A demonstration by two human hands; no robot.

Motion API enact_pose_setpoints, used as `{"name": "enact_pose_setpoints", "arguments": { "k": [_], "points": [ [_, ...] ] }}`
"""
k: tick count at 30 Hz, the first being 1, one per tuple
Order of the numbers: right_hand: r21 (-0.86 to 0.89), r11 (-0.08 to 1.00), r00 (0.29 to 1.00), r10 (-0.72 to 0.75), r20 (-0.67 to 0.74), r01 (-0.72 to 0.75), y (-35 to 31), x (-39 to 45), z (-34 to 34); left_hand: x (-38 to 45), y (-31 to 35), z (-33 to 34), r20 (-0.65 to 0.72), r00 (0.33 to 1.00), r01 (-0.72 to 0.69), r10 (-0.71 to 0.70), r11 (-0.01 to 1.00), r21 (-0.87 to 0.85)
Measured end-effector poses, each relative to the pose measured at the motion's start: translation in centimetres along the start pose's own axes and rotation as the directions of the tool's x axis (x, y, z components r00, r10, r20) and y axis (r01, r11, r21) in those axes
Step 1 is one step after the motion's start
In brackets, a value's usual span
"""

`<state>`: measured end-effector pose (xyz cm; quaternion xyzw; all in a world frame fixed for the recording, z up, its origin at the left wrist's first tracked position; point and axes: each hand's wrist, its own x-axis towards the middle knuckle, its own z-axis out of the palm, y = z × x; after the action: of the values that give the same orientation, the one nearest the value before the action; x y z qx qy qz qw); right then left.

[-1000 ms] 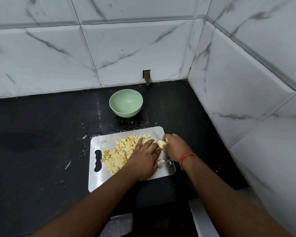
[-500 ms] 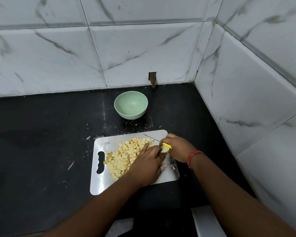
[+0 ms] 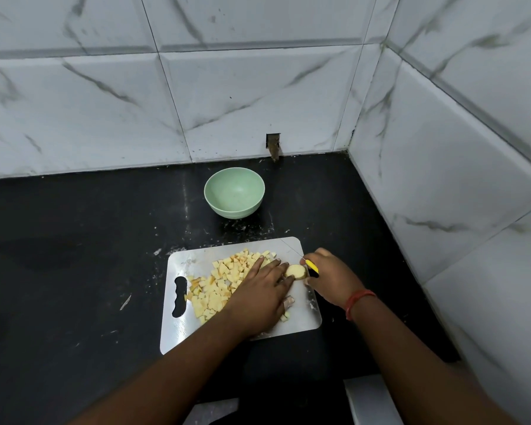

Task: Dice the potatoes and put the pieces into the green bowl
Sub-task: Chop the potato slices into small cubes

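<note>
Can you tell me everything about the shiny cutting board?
The cutting board looks like silvery metal, a flat rectangle with rounded corners and a wavy handle slot cut through its left end. It lies flat on the black counter, nearer the person than the green bowl and not touching it. A heap of potato cubes covers its middle. The left hand rests on it, steadying a potato piece, while the right hand holds a yellow-handled knife over its right side.
</note>
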<state>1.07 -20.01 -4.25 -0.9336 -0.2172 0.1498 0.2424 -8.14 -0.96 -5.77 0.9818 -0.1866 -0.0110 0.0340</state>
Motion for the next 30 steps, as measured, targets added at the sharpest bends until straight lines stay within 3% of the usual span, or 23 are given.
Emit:
{"name": "enact_pose_setpoints", "arguments": {
  "k": [24,30],
  "points": [
    [-0.105,0.994,0.999,-0.010,-0.049,0.004,-1.6,0.0,0.2,0.7,0.2,0.1,-0.049,0.998,-0.048,0.044,0.995,-0.084],
    [-0.187,0.982,0.997,-0.015,-0.074,0.001,-2.4,-0.7,0.4,1.0,0.2,-0.1,-0.053,0.996,-0.069,0.068,0.997,-0.031]
  ]
}}
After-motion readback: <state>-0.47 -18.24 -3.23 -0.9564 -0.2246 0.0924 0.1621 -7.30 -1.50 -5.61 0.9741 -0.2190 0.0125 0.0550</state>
